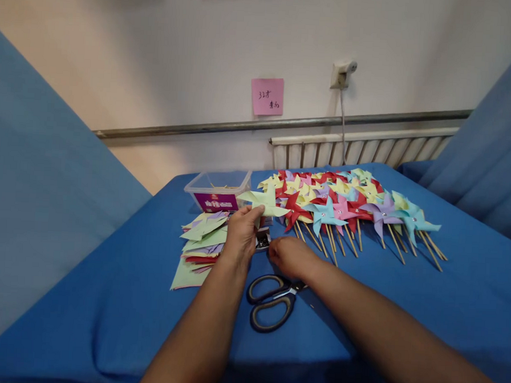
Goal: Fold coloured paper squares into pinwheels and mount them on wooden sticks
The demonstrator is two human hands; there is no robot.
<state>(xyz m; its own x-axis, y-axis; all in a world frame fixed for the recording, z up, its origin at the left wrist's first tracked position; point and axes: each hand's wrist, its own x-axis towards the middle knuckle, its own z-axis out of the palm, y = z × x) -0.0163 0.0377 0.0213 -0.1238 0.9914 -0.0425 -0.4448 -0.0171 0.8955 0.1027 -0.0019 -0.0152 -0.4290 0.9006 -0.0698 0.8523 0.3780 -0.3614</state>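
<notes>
Sticks (218, 185) in clear plastic tub (204, 183)

Folded pinwheel (265, 203) pinched at fingers (254, 213) of left hand (241, 236). Small metal tool (262, 239) lodged between both hands, just left of right hand (290, 256) fingers. Scissors (271, 301) laid on table (103, 309) behind right hand knuckles, toward wearer. Paper stack (201, 240) placed left of left fingers. Plastic box (219, 191) set beyond fingertips, slightly left. Stick pinwheels (349, 208) spread right of and beyond fingers.
</notes>
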